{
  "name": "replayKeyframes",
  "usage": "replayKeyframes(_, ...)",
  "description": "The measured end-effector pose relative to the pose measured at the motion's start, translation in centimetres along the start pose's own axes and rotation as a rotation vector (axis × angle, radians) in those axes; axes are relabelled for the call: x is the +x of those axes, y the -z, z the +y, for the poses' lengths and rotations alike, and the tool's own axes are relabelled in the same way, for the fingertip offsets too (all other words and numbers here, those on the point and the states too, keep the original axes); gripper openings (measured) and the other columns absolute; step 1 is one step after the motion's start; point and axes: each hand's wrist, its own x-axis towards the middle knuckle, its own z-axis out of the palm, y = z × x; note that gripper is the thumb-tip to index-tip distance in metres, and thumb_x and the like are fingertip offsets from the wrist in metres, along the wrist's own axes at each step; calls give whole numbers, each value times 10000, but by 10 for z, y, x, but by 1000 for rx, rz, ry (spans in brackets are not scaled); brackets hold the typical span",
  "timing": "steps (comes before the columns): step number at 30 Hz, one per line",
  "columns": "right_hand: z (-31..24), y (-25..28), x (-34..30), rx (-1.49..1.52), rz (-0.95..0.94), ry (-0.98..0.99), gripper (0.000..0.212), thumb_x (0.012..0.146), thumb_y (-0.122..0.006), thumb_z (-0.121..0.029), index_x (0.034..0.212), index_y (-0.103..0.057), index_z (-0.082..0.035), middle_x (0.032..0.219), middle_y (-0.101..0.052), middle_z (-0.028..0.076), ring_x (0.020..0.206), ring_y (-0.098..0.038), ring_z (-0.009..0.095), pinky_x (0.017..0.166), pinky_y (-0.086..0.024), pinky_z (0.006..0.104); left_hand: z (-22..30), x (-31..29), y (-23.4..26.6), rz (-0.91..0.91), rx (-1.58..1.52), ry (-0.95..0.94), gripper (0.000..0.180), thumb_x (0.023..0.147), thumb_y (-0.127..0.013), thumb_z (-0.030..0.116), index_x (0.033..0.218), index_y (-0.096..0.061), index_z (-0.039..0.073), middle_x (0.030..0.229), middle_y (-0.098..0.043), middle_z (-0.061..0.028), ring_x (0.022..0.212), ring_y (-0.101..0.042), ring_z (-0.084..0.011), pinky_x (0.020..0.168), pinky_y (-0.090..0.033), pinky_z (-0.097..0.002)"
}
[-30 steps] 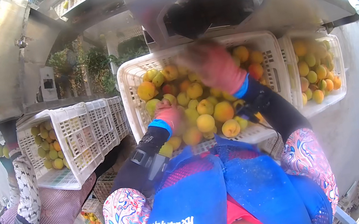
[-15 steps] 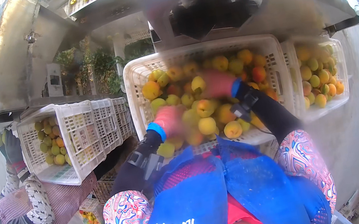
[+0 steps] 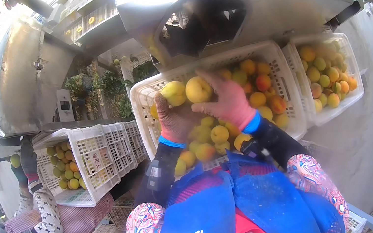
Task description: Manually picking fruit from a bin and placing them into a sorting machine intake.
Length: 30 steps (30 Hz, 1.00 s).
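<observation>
On my far left, a co-worker's dark-gloved hand (image 3: pixel 27 155) is beside a green fruit (image 3: pixel 15 160), next to a tilted white crate (image 3: pixel 96 157) partly filled with fruit. In the middle, over the central crate (image 3: pixel 292 83), my left hand (image 3: pixel 172 121) has its fingers curled against a yellow-green fruit (image 3: pixel 174 93), apparently gripping it. Just beside it, my right hand (image 3: pixel 229 101) grasps a yellow fruit (image 3: pixel 198 89) between thumb and fingers. I judge just these two picked up; plenty of loose fruit (image 3: pixel 219 134) below remains to be handled, and I can't tell how much is already done. Farther right, a smaller-looking white crate (image 3: pixel 340 108) is well loaded with more fruit.
</observation>
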Motion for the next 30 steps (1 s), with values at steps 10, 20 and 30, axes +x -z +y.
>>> replayKeyframes(10, 2, -6, 57, -469, 443, 227, 649, 705, -846, -280, 1253, -624, -11, 1232, -658, 212, 1011, -639, 394, 920, -485, 499, 5, 7, 7, 156, -14, -144, 630, 922, -690, 495, 1395, -521, 113, 1343, -582, -114, 1227, -546, -270, 1087, -411, -469)
replayKeyframes(20, -10, -11, 79, -163, 312, 401, 670, 721, -836, -270, 1290, -607, -3, 1287, -638, 220, 1123, -627, 434, 990, -473, 498, 41, 22, 10, 68, 82, 230, 668, 995, -408, 689, 1274, -583, 108, 1158, -651, -65, 873, -598, -197, 741, -499, -348)
replayKeyframes(30, 7, -22, 49, -200, 375, 342, 670, 756, -807, -250, 1343, -589, -14, 1237, -653, 222, 1099, -624, 426, 942, -499, 471, 21, -13, 66, 433, 708, 167, 621, 1004, -508, 573, 1317, -578, 41, 1152, -675, -124, 1051, -641, -238, 940, -515, -393)
